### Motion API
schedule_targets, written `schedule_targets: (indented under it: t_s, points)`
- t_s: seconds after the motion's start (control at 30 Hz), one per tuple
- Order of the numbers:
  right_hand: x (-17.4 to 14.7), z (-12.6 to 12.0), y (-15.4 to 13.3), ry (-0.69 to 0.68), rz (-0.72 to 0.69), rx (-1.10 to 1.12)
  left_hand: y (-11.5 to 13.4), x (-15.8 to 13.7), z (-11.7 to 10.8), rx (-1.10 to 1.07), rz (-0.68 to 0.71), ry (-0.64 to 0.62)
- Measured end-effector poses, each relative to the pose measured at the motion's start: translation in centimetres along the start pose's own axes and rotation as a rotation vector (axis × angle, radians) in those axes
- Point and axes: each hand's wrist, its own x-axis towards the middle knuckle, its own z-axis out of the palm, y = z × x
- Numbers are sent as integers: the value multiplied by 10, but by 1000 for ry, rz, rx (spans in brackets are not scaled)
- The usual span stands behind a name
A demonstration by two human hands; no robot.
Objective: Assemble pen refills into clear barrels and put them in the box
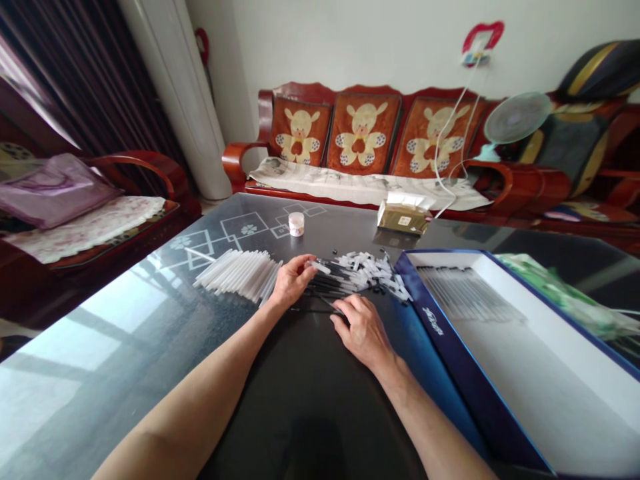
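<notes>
My left hand (294, 279) pinches a small white pen cap (321, 267) between thumb and fingertips. My right hand (364, 328) is closed at the fingertips on the end of a thin black pen refill (324, 303), just above the dark table. Left of my left hand lies a row of white pen barrels (235, 275). Beyond my hands, more dark refills (334, 285) lie side by side, partly hidden by my fingers. A loose heap of white caps (376, 269), with small black pieces among them, spreads beside the box.
A blue-edged box (500, 387) with a white inside stands on the right, holding a row of clear pens (467, 293). Green plastic packaging (560, 290) lies beyond it. A small round tub (297, 225) and a tissue box (403, 217) stand farther back on the glossy table (150, 347).
</notes>
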Motion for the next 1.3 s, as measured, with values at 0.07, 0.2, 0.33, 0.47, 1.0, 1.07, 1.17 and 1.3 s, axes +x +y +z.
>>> schedule_targets:
  t_s: [0.07,0.2,0.33,0.47,1.0,1.07,1.17,1.3]
  points:
    - [0,2,2,2,3,2,-1,-3,-1,315,170,33]
    - [0,3,8,37,6,21,-1,-6,-1,687,373,84]
    - [-1,3,18,131,77,28,-6,-4,1,724,456,25]
    - [-2,3,35,256,179,-34,-12,-2,2,771,416,-20]
    - [-2,1,51,462,308,-1,-7,-3,1,927,314,-42]
    - [-3,2,52,465,298,-8,-6,-4,1,944,295,-37]
    - [-3,3,54,460,266,-23,-6,-4,1,959,283,-48]
    - [-4,2,55,447,248,-34,-5,-3,1,969,328,-55]
